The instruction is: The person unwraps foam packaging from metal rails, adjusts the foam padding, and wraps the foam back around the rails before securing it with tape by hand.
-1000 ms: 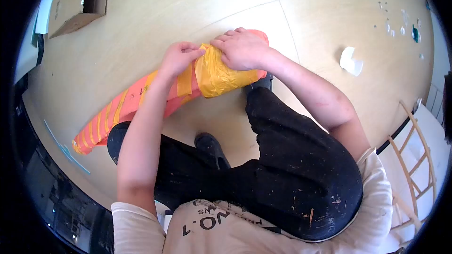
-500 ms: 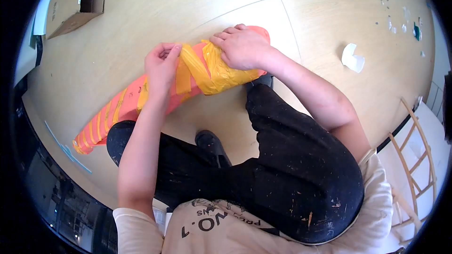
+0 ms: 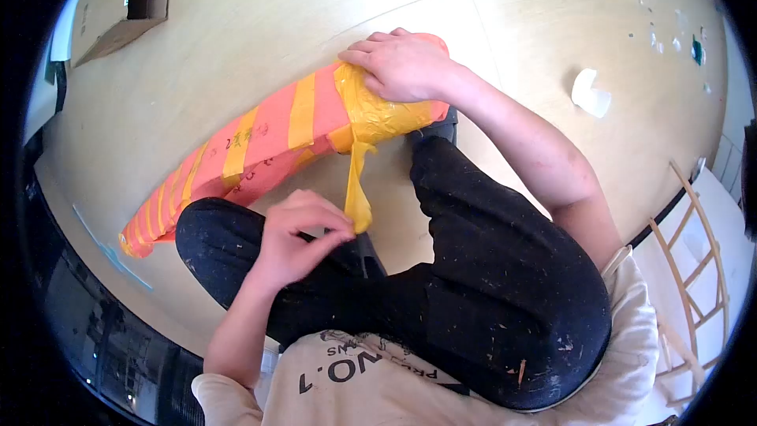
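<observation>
A long pink-orange package [image 3: 269,124], banded with yellow tape and marked with dark handwriting, lies at a slant across the floor in front of my knees. Its right end is wrapped in crinkled yellow tape [image 3: 378,117]. From the near side of that end a loose yellow tape strip [image 3: 357,185] hangs down. My left hand [image 3: 303,235] pinches the strip's lower end between thumb and fingers, above my leg. Over the top of the taped end rests my right hand [image 3: 406,67], palm down with fingers spread. What is inside the package is hidden.
An opened cardboard box [image 3: 122,12] stands at the upper left. A white scrap [image 3: 591,95] lies right of the package, with small bits of litter beyond it. A wooden frame like a ladder [image 3: 694,268] is at the right edge. Thin blue strips [image 3: 118,256] lie at the left.
My left hand has moved down and toward me from the package's top, pulling the tape strip off its surface so it now hangs free. My right hand has stayed on the taped end.
</observation>
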A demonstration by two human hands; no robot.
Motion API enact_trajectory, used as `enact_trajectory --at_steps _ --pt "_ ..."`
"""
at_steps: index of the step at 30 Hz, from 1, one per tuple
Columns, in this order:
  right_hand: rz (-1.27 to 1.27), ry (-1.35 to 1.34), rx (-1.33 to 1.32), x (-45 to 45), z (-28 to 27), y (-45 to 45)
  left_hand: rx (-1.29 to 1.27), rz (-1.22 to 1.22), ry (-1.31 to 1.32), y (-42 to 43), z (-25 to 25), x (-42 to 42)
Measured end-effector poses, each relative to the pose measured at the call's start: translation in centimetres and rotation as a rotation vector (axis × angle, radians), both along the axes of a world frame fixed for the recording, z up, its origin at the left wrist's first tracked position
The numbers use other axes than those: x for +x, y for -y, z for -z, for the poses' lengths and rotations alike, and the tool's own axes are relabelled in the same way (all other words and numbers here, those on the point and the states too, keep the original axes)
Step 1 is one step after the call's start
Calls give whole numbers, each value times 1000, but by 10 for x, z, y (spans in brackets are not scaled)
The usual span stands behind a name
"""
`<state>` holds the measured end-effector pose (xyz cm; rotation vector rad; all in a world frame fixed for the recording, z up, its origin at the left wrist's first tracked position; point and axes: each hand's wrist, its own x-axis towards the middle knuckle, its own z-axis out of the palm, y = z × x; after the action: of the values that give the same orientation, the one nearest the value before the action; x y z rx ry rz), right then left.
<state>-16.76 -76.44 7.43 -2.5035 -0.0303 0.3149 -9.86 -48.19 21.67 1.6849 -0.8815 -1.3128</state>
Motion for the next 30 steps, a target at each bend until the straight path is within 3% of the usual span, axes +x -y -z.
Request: enact_trajectory --at_steps 4,6,9,17,19,21,23,24,26,30 --pt "-113 8 124 -6 -11 12 -30 168 7 -2 0 -9" --pt "-270 109 -3 -7 -7 14 -34 323 9 -5 0 -9" --pt "-255 -25 67 -5 -11 14 -69 450 12 -10 -12 -22" --pt "-257 -96 70 -2 -15 17 2 507 135 -20 -28 -11" --pt "-251 -103 66 -3 -15 17 31 243 -20 -22 -27 -11" --pt "-243 -101 65 -3 -15 17 129 -262 -246 -31 -39 -10" --pt "-238 -109 72 -5 -15 17 -80 -746 -482 -30 -43 -15" --pt "-237 -112 74 -4 -15 17 -83 -747 -480 -28 -45 -18" --pt "-235 -108 74 -4 -16 17 -124 -1107 -669 -24 -49 -22" --pt "-229 -76 90 -6 -14 16 -118 -1370 -757 -20 -60 -23"
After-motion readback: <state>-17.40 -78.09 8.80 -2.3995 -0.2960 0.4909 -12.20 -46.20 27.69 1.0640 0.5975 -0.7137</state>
